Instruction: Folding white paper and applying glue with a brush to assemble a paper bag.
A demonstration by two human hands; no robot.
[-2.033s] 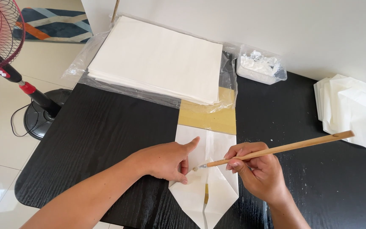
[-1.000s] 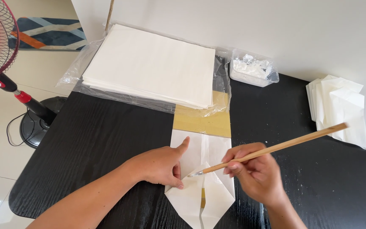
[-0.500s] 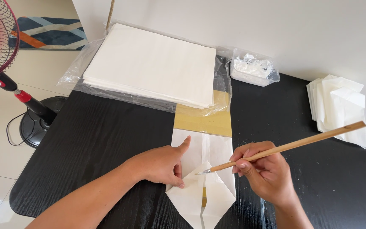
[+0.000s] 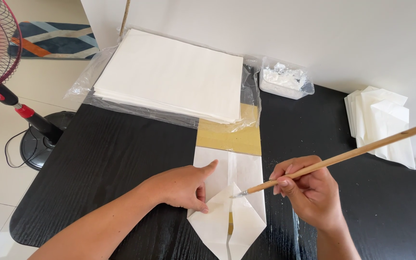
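A white folded paper [image 4: 239,180] lies on a tan cardboard strip [image 4: 228,137] on the black table [image 4: 107,159]; its lower end is folded to a point. My left hand [image 4: 181,185] rests flat on the paper's left side, index finger stretched out, pressing it down. My right hand [image 4: 309,190] grips a long wooden brush [image 4: 333,159] like a pen. The brush tip touches the paper near the centre fold, and its handle slants up to the right.
A thick stack of white sheets [image 4: 169,74] on clear plastic lies at the table's far side. A clear tub of white paste [image 4: 285,79] stands beside it. Folded white papers [image 4: 381,120] are piled at the right edge. A red standing fan [image 4: 1,62] is on the floor, left.
The brush tip has moved a little right and down along the paper with my right hand. My left hand has stayed pressed on the paper.
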